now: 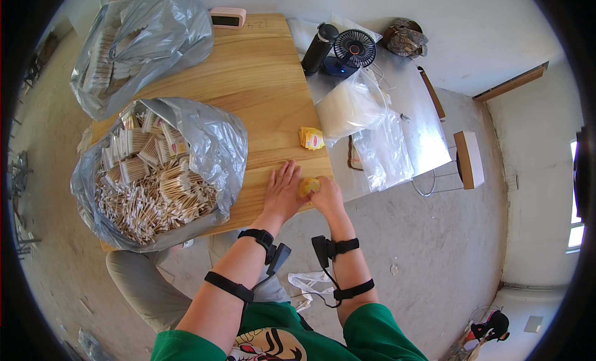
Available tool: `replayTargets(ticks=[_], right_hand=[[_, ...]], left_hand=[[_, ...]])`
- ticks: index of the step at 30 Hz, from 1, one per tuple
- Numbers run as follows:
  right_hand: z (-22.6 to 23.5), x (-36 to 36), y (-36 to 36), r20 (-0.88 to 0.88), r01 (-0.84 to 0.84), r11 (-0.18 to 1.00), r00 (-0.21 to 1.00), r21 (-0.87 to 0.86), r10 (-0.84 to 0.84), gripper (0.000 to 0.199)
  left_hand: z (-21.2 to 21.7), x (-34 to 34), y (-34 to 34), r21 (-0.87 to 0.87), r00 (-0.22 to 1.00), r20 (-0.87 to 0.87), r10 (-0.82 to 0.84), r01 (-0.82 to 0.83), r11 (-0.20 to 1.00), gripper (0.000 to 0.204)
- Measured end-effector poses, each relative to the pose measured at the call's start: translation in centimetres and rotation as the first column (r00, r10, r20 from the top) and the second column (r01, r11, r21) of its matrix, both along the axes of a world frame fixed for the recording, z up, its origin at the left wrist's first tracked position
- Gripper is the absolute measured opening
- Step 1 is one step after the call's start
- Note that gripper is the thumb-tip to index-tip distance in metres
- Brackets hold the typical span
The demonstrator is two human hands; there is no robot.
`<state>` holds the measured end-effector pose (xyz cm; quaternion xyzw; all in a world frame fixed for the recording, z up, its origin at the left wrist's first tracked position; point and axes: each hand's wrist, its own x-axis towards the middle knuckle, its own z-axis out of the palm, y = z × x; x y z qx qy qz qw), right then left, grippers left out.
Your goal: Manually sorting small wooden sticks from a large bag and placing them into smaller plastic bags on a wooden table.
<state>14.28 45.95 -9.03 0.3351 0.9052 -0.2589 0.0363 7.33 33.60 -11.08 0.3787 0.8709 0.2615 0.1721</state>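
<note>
My left hand lies flat, fingers spread, on the wooden table near its front edge. My right hand is right beside it, fingers closed on a small yellow packet at the table's edge. The two hands touch around the packet. A second small stack of yellow packets lies on the table a little farther away. A large open grey plastic bag full of cotton swabs sits to the left of my hands.
Another grey bag of swabs stands at the far left. Clear plastic bags lie on an adjoining white surface, with a black bottle, a small desk fan and a pink clock behind. A stool stands right.
</note>
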Motion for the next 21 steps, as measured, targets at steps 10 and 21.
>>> replayTargets(ticks=[10, 21], right_hand=[[0.3, 0.7, -0.1, -0.095, 0.001, 0.996, 0.995, -0.086, -0.009, 0.033], [-1.9, -1.6, -2.1, -0.542, -0.073, 0.952, 0.834, -0.298, -0.106, 0.023]], left_hand=[[0.3, -0.2, -0.1, 0.035, 1.000, 0.021, 0.004, -0.004, 0.999, 0.081], [-1.9, -0.9, -1.3, 0.502, 0.934, 0.331, 0.135, -0.296, 0.812, 0.070]])
